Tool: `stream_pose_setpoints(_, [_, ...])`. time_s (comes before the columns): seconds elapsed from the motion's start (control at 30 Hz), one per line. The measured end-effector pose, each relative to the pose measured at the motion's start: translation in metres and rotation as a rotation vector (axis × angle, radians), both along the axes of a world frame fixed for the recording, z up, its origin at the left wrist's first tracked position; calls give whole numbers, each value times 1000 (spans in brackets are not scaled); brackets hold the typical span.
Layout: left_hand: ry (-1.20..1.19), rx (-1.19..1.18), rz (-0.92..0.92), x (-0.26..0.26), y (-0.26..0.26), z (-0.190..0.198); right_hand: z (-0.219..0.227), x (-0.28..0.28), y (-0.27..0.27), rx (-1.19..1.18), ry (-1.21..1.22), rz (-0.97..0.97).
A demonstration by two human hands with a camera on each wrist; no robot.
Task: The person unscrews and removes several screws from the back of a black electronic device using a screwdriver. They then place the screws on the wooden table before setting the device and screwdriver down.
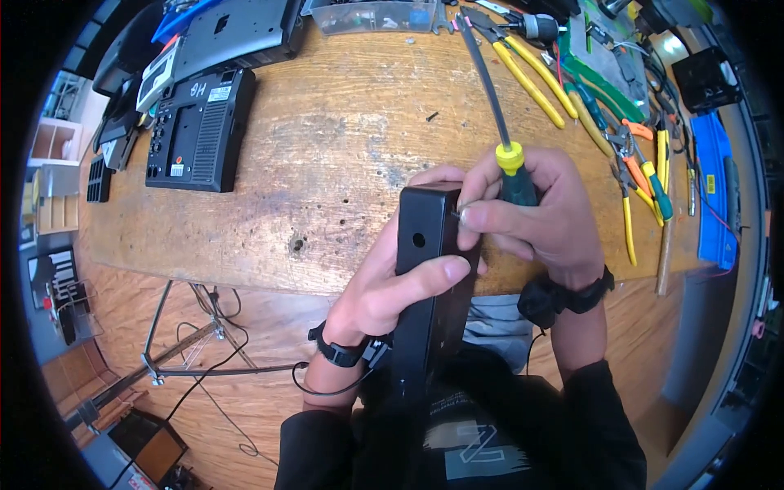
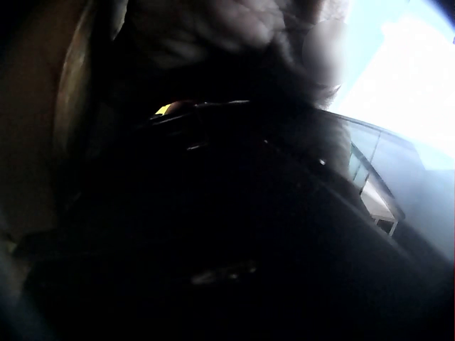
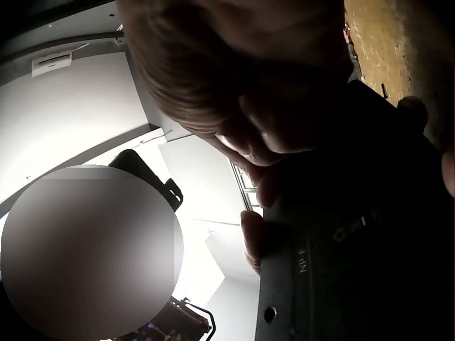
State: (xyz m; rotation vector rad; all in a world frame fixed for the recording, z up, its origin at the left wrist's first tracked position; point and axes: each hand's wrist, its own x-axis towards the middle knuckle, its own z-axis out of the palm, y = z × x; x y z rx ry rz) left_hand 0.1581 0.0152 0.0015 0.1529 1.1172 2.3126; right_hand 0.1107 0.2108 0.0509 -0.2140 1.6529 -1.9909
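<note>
My left hand (image 1: 392,290) grips a flat black device case (image 1: 415,327), thumb across its narrow side, which has a round hole. The case stands on edge over the front of the bench; in the right wrist view its back face carries the letters "NP-F". My right hand (image 1: 543,212) holds a screwdriver (image 1: 516,180), green handle with a yellow collar, its shaft pointing away over the bench. Thumb and forefinger of the same hand pinch a small dark screw (image 1: 456,214) at the case's upper edge. The left wrist view is mostly dark.
A dark screw (image 1: 432,117) lies on the wooden bench (image 1: 327,163). Another black device (image 1: 200,131) rests at the left. Yellow-handled pliers (image 1: 531,73) and other hand tools crowd the right, near a blue tray (image 1: 713,188). A clear plastic bin (image 1: 371,16) stands at the back.
</note>
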Motion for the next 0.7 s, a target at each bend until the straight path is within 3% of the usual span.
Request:
stream_pose_setpoints(0.2, [-21,33,31,1,3,-2,-9,-3,0,-34,-55,-1])
stream_pose_setpoints(0.37, [-51,-10,-19,-3,-1,-1,-6,-3,-4,119,60,-69])
stream_pose_setpoints(0.6, [1,37,35,1,3,-3,-10,-3,0,213,179,-48])
stream_pose_setpoints(0.7, [11,23,59,3,4,-4,-6,0,12,297,276,-127])
